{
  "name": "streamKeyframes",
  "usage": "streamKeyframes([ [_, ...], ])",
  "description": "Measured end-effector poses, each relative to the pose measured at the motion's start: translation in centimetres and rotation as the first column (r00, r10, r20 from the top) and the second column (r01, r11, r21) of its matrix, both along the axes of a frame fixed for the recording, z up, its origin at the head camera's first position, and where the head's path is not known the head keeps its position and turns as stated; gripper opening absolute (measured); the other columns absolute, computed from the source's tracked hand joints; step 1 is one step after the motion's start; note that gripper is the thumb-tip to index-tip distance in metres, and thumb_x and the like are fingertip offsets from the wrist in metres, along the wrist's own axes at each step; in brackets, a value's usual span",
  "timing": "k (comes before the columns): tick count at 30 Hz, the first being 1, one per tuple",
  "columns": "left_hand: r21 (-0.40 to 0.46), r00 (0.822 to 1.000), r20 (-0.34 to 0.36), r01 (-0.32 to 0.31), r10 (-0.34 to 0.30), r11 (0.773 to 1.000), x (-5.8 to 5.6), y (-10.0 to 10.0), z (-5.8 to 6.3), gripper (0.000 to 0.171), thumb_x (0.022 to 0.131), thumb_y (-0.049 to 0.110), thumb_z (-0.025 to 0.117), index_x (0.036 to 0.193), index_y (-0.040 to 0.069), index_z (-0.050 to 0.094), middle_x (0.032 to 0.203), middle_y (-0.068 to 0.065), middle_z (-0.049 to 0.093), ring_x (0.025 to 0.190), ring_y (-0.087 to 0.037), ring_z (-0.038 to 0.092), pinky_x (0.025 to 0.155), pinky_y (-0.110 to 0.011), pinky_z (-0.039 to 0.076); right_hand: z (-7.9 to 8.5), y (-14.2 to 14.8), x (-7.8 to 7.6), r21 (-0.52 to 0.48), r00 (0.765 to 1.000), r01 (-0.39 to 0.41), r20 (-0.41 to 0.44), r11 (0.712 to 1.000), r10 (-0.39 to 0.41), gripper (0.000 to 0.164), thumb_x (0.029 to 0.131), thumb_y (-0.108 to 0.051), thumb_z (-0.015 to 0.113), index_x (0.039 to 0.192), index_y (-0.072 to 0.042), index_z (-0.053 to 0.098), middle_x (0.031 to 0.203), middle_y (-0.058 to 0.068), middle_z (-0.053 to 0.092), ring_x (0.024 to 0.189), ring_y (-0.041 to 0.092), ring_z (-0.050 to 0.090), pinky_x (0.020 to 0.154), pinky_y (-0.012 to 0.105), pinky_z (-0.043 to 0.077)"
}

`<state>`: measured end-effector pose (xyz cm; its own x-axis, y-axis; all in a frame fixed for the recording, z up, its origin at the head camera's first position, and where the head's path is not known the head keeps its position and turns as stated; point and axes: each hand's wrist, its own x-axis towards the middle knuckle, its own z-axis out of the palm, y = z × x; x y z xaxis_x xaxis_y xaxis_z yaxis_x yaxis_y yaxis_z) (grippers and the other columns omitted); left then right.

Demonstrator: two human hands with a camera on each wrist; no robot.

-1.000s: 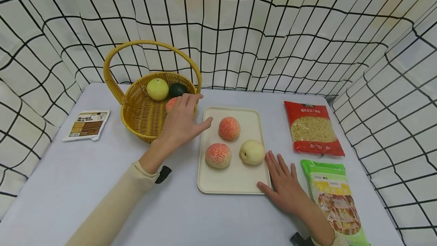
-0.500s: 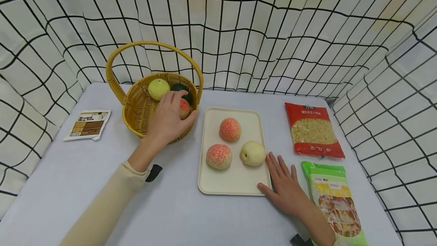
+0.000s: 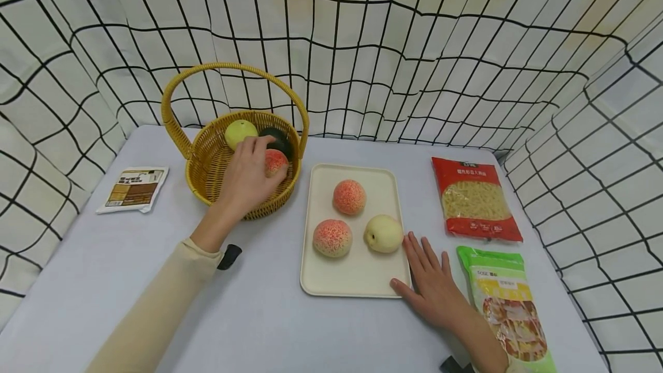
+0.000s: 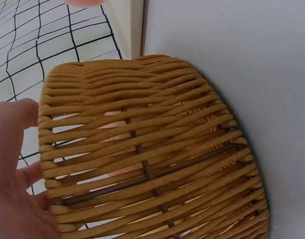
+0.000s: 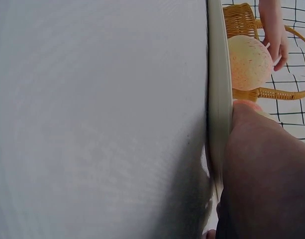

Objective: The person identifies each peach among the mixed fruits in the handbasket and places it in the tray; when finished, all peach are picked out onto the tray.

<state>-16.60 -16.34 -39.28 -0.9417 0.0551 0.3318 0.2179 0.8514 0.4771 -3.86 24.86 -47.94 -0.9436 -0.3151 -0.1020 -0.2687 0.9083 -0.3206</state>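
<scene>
My left hand (image 3: 248, 174) reaches over the near rim of the yellow wicker basket (image 3: 207, 180), its thumb and fingers curled round a pink-speckled peach (image 3: 275, 162). A yellow-green round fruit (image 3: 240, 133) and a dark green fruit (image 3: 278, 141) lie behind it in the basket. In the left wrist view, the basket's wall (image 4: 152, 149) hides most of the grasp. My right hand (image 3: 432, 286) lies flat with straight fingers, touching the right edge of a cream tray (image 3: 352, 281). On the tray are two peaches (image 3: 332, 238) and a pale yellow pear-like fruit (image 3: 384, 233).
A red bag of pasta (image 3: 476, 200) lies to the right, with a green-topped food packet (image 3: 510, 304) beside my right forearm. Far left is a small brown-and-white packet (image 3: 133, 190). The basket's tall handle (image 3: 233, 65) arches above it. Black netting over white cloth (image 3: 357, 62) encloses the table.
My left hand has moved left and down from the basket's right side, and its spread thumb has closed in against the peach. The right hand stays at the tray edge.
</scene>
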Motion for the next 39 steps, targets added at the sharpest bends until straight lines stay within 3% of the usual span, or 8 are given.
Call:
streamKeyframes([
  [10, -0.037, 0.999, 0.049, 0.009, -0.007, 0.999, -0.9, -0.5, -0.7, 0.07, 0.095, 0.03, 0.074, 0.151, -0.003, 0.047, 0.144, -0.034, 0.05, 0.13, -0.051, 0.05, 0.104, -0.064, 0.048, -0.1, 0.0, 0.0, 0.002, 1.0, 0.008, 0.01, 1.0, -0.008, 0.096, 0.1, -0.067, 0.056, 0.173, -0.02, 0.014, 0.181, 0.006, 0.014, 0.168, 0.04, 0.011, 0.125, 0.08, 0.007],
  [16, -0.074, 0.993, 0.116, 0.008, 0.0, 0.997, -1.6, -0.6, -0.9, 0.073, 0.095, 0.031, 0.073, 0.153, -0.003, 0.044, 0.149, -0.035, 0.045, 0.128, -0.051, 0.049, 0.099, -0.063, 0.05, -0.1, 0.1, 0.0, 0.0, 1.0, 0.006, 0.008, 1.0, -0.006, 0.096, 0.1, -0.066, 0.056, 0.173, -0.02, 0.014, 0.181, 0.006, 0.015, 0.168, 0.04, 0.011, 0.125, 0.081, 0.007],
  [24, -0.11, 0.983, 0.184, 0.012, 0.008, 0.994, -1.9, -0.7, -1.1, 0.076, 0.095, 0.03, 0.072, 0.155, -0.004, 0.04, 0.153, -0.038, 0.04, 0.133, -0.055, 0.045, 0.102, -0.066, 0.049, -0.2, 0.2, 0.0, -0.008, 1.0, -0.002, -0.001, 1.0, 0.002, 0.097, 0.1, -0.064, 0.06, 0.173, -0.019, 0.014, 0.181, 0.006, 0.015, 0.168, 0.04, 0.012, 0.125, 0.08, 0.008],
  [32, -0.107, 0.977, 0.213, 0.012, 0.011, 0.994, -2.3, -0.8, -1.5, 0.076, 0.096, 0.031, 0.073, 0.154, -0.004, 0.041, 0.152, -0.038, 0.041, 0.135, -0.054, 0.045, 0.104, -0.067, 0.049, -0.1, 0.3, -0.1, -0.011, 1.0, -0.004, -0.006, 1.0, 0.004, 0.097, 0.1, -0.064, 0.06, 0.173, -0.019, 0.014, 0.181, 0.006, 0.015, 0.168, 0.04, 0.012, 0.125, 0.079, 0.007],
  [39, -0.102, 0.965, 0.261, 0.007, 0.02, 0.995, -2.6, -0.8, -1.8, 0.075, 0.095, 0.031, 0.075, 0.153, -0.002, 0.04, 0.145, -0.034, 0.046, 0.132, -0.052, 0.05, 0.097, -0.067, 0.053, 0.0, 0.2, 0.0, -0.011, 1.0, -0.005, -0.003, 1.0, 0.005, 0.096, 0.1, -0.064, 0.059, 0.173, -0.019, 0.014, 0.181, 0.007, 0.015, 0.168, 0.041, 0.012, 0.125, 0.08, 0.008],
])
